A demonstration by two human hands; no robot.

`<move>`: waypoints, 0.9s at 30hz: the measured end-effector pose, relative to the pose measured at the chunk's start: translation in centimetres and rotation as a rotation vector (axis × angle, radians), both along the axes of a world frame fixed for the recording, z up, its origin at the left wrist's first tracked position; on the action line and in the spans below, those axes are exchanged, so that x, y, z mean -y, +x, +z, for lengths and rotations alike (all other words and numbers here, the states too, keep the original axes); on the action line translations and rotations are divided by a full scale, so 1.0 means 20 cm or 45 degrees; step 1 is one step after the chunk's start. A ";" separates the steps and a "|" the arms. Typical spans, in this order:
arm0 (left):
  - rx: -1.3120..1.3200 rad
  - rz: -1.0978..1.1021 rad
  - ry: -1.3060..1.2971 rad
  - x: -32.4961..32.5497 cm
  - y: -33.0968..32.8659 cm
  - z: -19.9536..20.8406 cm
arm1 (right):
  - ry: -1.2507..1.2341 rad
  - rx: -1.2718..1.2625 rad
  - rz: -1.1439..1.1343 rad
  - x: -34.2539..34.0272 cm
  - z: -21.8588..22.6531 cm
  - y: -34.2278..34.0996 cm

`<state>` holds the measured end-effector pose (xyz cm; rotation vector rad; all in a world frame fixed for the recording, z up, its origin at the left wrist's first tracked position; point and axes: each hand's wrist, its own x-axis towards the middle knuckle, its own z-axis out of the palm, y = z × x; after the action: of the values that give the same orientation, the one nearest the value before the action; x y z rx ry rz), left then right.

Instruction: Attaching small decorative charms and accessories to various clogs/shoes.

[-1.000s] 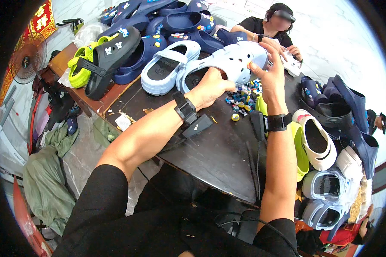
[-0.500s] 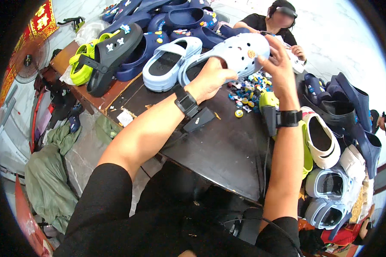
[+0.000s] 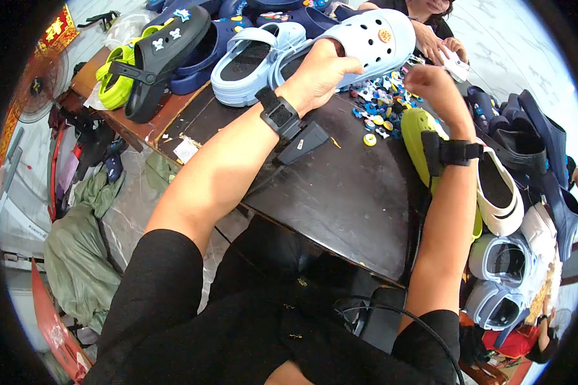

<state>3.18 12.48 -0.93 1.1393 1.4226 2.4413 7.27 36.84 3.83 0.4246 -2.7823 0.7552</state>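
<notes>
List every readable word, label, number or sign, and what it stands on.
Wording isn't copied here, only placed.
Red banner: gold characters.
White panel, far left: lettering too small to read.
Left-wrist black box: pale mark, too small.
Orange charm on light-blue clog: any marking too small.

Dark tabletop (image 3: 340,199), scuffed. Directly on it, over my remote feed, I log: heap of multicoloured shoe charms (image 3: 385,97); pale-blue clog (image 3: 247,65), left; lime-green clog (image 3: 415,136), right; white paper scrap (image 3: 185,151), near left edge.
</notes>
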 end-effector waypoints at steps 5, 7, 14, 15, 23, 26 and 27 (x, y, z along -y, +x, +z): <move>0.001 -0.024 0.005 0.01 0.01 0.01 | 0.320 0.283 0.093 0.16 -0.11 0.00; 0.003 -0.026 -0.012 0.01 0.01 0.01 | 0.366 0.367 0.087 0.19 -0.13 0.00; 0.016 -0.034 0.010 0.01 0.02 0.01 | 0.471 0.368 0.058 0.20 -0.19 -0.01; 0.017 -0.031 0.012 0.01 0.02 0.01 | 0.472 0.398 0.053 0.21 -0.18 -0.01; 0.034 0.015 0.032 -0.01 0.01 0.01 | 0.312 0.327 0.144 0.26 -0.21 -0.03; 0.033 0.018 0.035 0.00 0.01 0.02 | 0.307 0.377 0.146 0.28 -0.19 -0.04; 0.027 0.016 0.035 0.01 0.01 0.03 | 0.295 0.393 0.147 0.28 -0.19 -0.03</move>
<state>3.48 12.32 -0.43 1.1094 1.3991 2.4815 6.66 31.25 0.08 0.5565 -3.1754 0.5636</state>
